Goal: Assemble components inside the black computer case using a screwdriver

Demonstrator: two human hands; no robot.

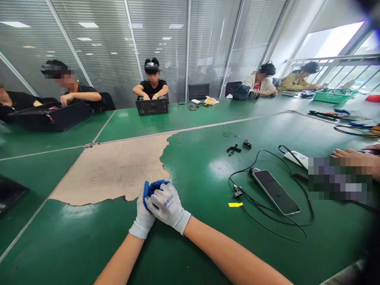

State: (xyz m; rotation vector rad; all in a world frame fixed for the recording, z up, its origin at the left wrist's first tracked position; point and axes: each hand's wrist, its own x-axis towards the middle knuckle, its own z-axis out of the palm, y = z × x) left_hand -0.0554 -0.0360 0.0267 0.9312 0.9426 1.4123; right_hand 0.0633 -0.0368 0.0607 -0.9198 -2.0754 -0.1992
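My left hand and my right hand are pressed together above the near part of the green table. Both wear white work gloves with blue-coated palms. The right hand's fingers are curled, with the back of the glove facing up and printed lettering on it. Beneath and beside it, my left hand is cupped against it. Whatever lies between the palms, if anything, is hidden. Just beyond the hands is a bare tan patch with a ragged edge, where the green surface is absent.
To the right lie a smartphone, black cables, a yellow tag and small black parts. A co-worker's hand rests at the right edge. Across the table, people sit near a black case and a green basket.
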